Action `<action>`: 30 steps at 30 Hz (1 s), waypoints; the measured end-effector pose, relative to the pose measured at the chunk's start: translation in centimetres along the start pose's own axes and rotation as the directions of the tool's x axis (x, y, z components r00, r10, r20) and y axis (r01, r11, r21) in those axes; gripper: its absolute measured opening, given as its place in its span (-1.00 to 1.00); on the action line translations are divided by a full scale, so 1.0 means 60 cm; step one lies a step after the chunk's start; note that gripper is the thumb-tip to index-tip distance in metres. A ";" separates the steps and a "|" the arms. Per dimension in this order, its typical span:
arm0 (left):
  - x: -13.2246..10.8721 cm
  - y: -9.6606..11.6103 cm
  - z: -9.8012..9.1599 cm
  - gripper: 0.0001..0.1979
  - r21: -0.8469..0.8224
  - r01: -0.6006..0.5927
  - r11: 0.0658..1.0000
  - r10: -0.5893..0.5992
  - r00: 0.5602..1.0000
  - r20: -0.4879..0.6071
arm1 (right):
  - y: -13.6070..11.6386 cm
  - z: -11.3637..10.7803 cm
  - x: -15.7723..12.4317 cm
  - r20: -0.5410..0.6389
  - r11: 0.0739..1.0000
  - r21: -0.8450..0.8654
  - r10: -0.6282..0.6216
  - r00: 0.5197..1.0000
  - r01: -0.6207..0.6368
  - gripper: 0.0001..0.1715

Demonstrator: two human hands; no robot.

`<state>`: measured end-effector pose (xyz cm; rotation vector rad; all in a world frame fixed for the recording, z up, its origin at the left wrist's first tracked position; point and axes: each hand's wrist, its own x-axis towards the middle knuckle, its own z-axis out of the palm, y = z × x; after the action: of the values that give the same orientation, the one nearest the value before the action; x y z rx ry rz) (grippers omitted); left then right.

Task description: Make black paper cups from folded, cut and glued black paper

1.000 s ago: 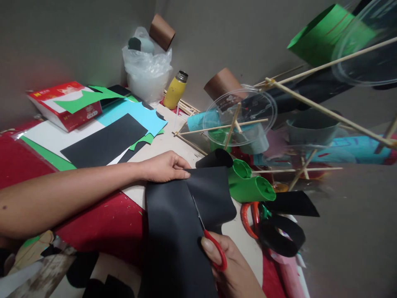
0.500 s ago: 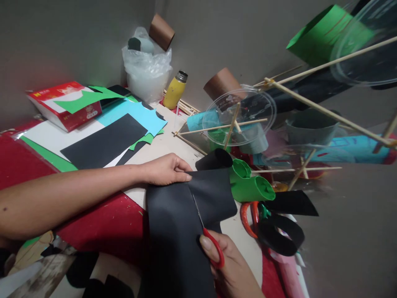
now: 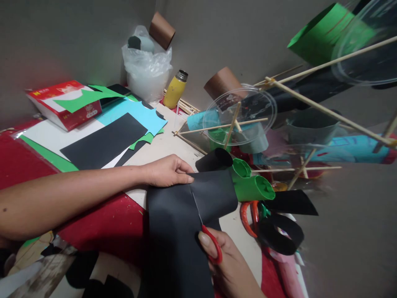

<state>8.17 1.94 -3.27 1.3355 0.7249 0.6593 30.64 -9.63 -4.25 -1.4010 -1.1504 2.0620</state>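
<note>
My left hand (image 3: 167, 170) pinches the far edge of a large black paper sheet (image 3: 173, 231) that lies across the table. My right hand (image 3: 228, 265) grips red-handled scissors (image 3: 208, 236), whose blades run up into a cut in the middle of the sheet. The sheet's right flap (image 3: 215, 194) curls away from the cut. A rolled black paper tube (image 3: 214, 159) sits just beyond the sheet, beside green paper rolls (image 3: 252, 186).
A stick frame with clear plastic lids (image 3: 240, 109) rises at right. Black, blue and green paper sheets (image 3: 105, 140) and a red box (image 3: 65, 103) lie at left. A yellow bottle (image 3: 175, 89) and white plastic bag (image 3: 147, 70) stand by the wall. Second red scissors (image 3: 249, 217) lie by a black paper loop.
The scissors have advanced farther up the cut, and my right hand has shifted slightly toward my left. My left hand has barely moved on the sheet's edge.
</note>
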 end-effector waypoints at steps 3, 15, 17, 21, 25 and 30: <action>-0.001 0.000 0.002 -0.85 -0.017 0.016 1.000 -0.015 0.999 0.029 | -0.003 -0.001 0.003 0.037 1.000 -0.004 0.005 0.999 -0.005 -0.40; 0.001 -0.002 0.004 -0.86 -0.005 0.011 1.000 -0.011 1.000 0.017 | -0.013 -0.005 0.006 -0.016 0.996 -0.086 -0.025 1.000 0.023 -0.37; 0.001 0.000 0.003 -0.85 -0.008 0.013 1.000 -0.013 1.000 0.017 | -0.013 -0.004 0.007 -0.016 0.998 -0.050 -0.023 1.000 0.022 -0.40; -0.004 0.008 -0.002 -0.81 0.022 0.004 1.000 -0.004 1.000 0.009 | -0.011 -0.002 0.006 -0.067 0.998 0.056 -0.020 0.998 0.024 -0.46; -0.009 0.013 -0.007 -0.75 0.124 0.019 0.992 -0.014 0.999 -0.041 | -0.010 -0.007 0.008 -0.062 0.996 0.087 -0.022 0.998 0.027 -0.50; -0.010 0.013 -0.005 -0.72 0.164 0.013 0.986 -0.010 1.000 -0.020 | -0.007 -0.016 0.014 -0.041 0.999 0.043 -0.027 0.999 0.028 -0.47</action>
<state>7.53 1.75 -2.47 1.4764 0.8159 0.6145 31.13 -8.40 -4.54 -1.3921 -1.0961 2.0185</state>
